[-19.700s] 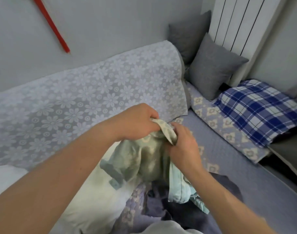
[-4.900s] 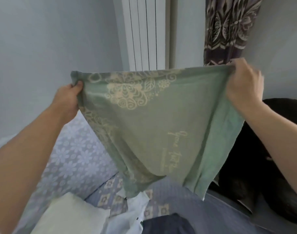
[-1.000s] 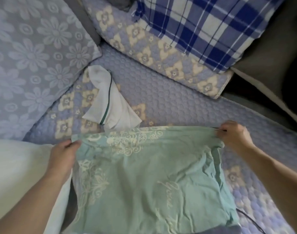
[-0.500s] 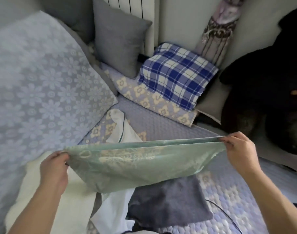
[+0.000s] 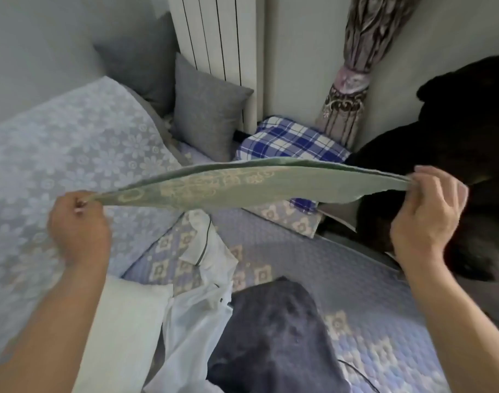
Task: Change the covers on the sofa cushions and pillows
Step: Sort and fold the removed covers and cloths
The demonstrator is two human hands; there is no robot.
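Hands at either end stretch a green pillow cover (image 5: 242, 185) flat in the air above a sofa, the left hand (image 5: 78, 228) pinching one corner, the right hand (image 5: 430, 214) with fingers curled round the other. The woven cover, patterned with cream flowers, is seen almost edge-on and hangs clear of everything below, with open room between it and the quilted seat (image 5: 313, 251). Under it lie a bare white pillow (image 5: 123, 330) beside the floral lace-covered backrest (image 5: 72, 154), crumpled white fabric (image 5: 203, 293) and a dark blue cover (image 5: 271, 336), all cut off by the lower edge. Behind the raised cloth a blue plaid cushion (image 5: 293, 140) is partly hidden; two grey cushions (image 5: 205, 120) lean in the corner by a white radiator (image 5: 217, 35). A dark, shapeless mass (image 5: 441, 137) at the right is too dim to identify, next to a tied patterned curtain (image 5: 353, 75).
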